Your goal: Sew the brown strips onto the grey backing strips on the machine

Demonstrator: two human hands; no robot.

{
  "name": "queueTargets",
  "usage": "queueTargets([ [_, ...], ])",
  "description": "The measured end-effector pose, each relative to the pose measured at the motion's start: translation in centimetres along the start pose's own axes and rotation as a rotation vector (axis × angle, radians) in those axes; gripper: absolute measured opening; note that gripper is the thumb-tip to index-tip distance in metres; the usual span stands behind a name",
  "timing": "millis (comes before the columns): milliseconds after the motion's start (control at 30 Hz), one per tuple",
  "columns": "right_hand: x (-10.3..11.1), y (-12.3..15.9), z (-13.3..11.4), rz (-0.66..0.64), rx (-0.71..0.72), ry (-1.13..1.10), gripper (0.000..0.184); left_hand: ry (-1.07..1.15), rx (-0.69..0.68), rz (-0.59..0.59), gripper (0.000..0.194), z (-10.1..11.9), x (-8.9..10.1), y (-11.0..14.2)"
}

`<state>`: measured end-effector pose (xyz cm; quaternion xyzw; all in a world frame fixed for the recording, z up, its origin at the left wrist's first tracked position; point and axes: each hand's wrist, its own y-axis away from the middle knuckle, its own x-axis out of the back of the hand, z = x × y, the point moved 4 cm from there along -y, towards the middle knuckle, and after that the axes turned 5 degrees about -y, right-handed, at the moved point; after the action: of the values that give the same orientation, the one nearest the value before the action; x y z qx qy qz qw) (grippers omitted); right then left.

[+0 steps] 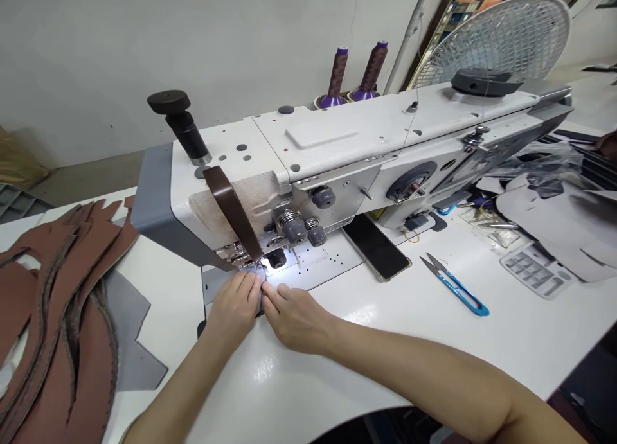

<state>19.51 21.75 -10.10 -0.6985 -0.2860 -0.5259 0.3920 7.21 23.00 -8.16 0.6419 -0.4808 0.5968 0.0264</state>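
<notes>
Centre frame: our left hand [236,302] and right hand [294,315], fingers pressed together, flatten a small grey piece [253,278] under the sewing machine [337,168] foot. Likely thin, limp; we'd grip its near edge.

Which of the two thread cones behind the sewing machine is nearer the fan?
The right thread cone, the one closer to the white fan; the left thread cone stands farther from it.
</notes>
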Motion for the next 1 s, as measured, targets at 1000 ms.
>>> queueTargets([
  [1000, -0.1, -0.6, 0.8, -0.066, -0.09, -0.031, 0.04, 0.055, -0.027, -0.08, 0.025, -1.3, -1.1, 0.2],
])
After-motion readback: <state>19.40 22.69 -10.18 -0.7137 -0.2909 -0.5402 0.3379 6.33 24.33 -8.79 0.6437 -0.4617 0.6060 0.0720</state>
